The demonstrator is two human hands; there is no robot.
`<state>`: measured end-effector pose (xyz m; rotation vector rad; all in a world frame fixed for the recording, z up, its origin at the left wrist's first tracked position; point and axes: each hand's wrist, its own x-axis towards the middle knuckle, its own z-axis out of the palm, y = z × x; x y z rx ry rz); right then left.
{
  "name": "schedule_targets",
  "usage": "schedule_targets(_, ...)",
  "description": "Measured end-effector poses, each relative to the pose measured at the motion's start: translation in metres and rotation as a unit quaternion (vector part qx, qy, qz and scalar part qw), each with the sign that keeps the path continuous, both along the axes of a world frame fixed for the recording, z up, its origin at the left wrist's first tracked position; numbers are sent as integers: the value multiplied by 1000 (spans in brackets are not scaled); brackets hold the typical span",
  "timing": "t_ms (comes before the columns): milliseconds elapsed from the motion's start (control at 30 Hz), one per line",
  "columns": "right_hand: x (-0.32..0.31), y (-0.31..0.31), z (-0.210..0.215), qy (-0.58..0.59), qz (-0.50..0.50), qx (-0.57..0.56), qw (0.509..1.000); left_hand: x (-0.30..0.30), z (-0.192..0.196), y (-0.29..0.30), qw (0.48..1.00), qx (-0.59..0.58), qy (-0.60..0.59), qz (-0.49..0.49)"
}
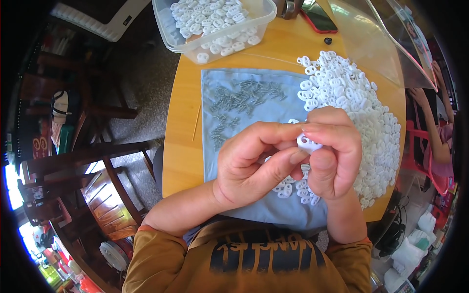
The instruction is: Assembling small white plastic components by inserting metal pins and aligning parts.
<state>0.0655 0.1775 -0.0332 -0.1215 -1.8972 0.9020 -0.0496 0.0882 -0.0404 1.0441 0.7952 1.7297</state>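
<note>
Between the fingertips of both hands, above the cloth, is a white two-hole plastic cord lock (309, 142). My left hand (259, 163) pinches it from the left with thumb and index finger. From the right, the closed fingers of my right hand (337, 151) press on it as well. Beneath my hands lies a light blue cloth (264, 207), with many small metal springs (229, 105) scattered over its far left part. A large heap of white cord locks (376, 136) spreads at the right, and a few more (303, 190) lie under my hands, partly hidden.
A clear plastic tub (215, 49) of white pieces stands at the table's far edge. A phone (320, 18) and a small black object (328, 41) lie behind the heap. A thin stick (197, 123) rests left of the cloth. Another person's arm (437, 129) shows at the far right.
</note>
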Motion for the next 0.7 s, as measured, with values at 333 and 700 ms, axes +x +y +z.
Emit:
schedule_targets(333, 2, -1, 0, 2, -7, -4, 1000, -1, 2, -1, 1000, -19, -7, 1)
schedule_targets(700, 3, -1, 3, -3, 2, -7, 1000, 1, 2, -2, 998, -43, 24, 27)
